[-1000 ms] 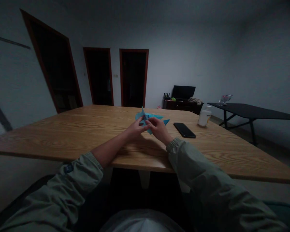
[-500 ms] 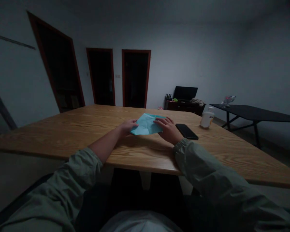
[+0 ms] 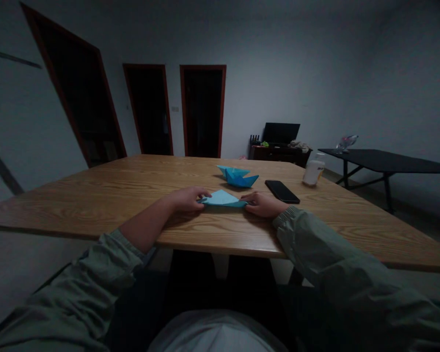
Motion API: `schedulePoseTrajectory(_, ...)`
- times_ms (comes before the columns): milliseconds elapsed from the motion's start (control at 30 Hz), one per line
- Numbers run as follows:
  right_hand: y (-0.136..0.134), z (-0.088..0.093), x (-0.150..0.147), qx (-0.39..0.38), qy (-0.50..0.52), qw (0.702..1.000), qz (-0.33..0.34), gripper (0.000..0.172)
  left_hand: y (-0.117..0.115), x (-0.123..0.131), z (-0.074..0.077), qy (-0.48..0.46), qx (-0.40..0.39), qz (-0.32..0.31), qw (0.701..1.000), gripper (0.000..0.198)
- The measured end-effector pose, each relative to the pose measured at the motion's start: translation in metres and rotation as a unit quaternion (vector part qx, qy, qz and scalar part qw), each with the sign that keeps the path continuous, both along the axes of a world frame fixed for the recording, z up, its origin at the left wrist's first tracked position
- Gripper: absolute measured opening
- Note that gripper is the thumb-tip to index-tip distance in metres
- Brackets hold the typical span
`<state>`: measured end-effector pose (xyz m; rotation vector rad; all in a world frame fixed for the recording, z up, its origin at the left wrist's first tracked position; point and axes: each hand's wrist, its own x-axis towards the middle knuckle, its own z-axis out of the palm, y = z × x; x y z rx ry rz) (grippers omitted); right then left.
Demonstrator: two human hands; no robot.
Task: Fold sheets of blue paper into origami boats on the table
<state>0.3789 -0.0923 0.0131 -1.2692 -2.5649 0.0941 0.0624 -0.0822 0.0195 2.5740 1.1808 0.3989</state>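
— Head view: what's at the hands?
— A folded light-blue paper triangle lies flat on the wooden table, between the left hand and the right hand. Each hand's fingertips touch one of its corners.
— Gripping it?
— Both hands sit low, almost flat. Whether they pinch, I can't tell.
— And around it?
— A folded blue origami piece sits at twelve o'clock, a black smartphone at two, and a white bottle beyond that.
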Motion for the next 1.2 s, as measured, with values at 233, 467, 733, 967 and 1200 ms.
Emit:
schedulePoseTrajectory(233, 0.010, -0.010, 0.004, 0.082, 0.094, 0.991, -0.057, 0.027, 0.022, -0.002, -0.010, -0.123, 0.022, 0.063, 0.990, 0.020)
schedulePoseTrajectory(467, 0.019, -0.020, 0.007, -0.006, 0.172, 0.984, -0.050, 0.030, 0.031, -0.007, -0.018, -0.179, -0.024, 0.063, 0.982, 0.017)
schedulePoseTrajectory(733, 0.009, -0.015, -0.004, 0.081, 0.061, 0.995, -0.005, 0.020, 0.030, -0.006, -0.016, -0.111, -0.033, 0.055, 0.992, 0.023)
schedulePoseTrajectory(967, -0.008, -0.007, -0.034, 0.118, -0.015, 0.992, 0.049, 0.038, 0.019, 0.006, -0.012, -0.058, 0.021, 0.070, 0.996, 0.028)
schedulePoseTrajectory(1200, -0.007, -0.005, -0.065, 0.146, 0.006, 0.988, -0.047, 0.037, 0.006, 0.027, -0.002, -0.053, 0.211, 0.064, 0.974, 0.027)
